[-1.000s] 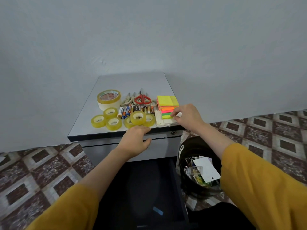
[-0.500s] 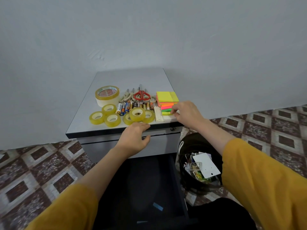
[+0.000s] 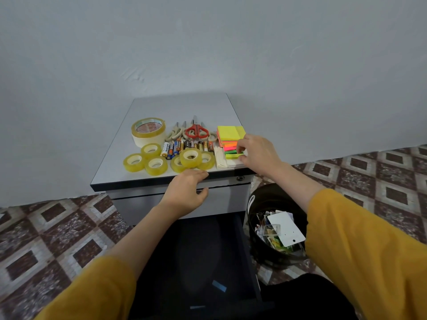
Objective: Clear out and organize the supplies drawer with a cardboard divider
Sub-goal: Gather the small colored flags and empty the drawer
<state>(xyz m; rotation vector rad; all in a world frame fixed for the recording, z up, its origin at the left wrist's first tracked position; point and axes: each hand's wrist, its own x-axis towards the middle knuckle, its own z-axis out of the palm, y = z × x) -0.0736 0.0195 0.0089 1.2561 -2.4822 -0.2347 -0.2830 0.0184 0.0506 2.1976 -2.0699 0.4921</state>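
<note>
A grey cabinet top [image 3: 184,109] carries sorted supplies: a big tape roll [image 3: 148,131], several small yellow tape rolls [image 3: 156,164], a row of batteries [image 3: 184,146], scissors [image 3: 196,131] and a stack of neon sticky notes [image 3: 231,137] on white paper [image 3: 221,158]. My right hand [image 3: 257,153] touches the near right side of the sticky note stack with bent fingers. My left hand [image 3: 188,191] hovers with relaxed fingers at the cabinet's front edge, just before the small rolls. Below, the dark drawer [image 3: 201,257] stands pulled out, nearly bare but for small blue scraps [image 3: 219,286].
A black waste bin [image 3: 254,204] holding paper scraps and a white card stands on the patterned tile floor right of the drawer. A closed grey drawer front [image 3: 226,197] with a lock sits under the top. A plain wall rises behind.
My right hand has shifted slightly along the sticky note stack. My left hand stays at the front edge. The view has tilted a little.
</note>
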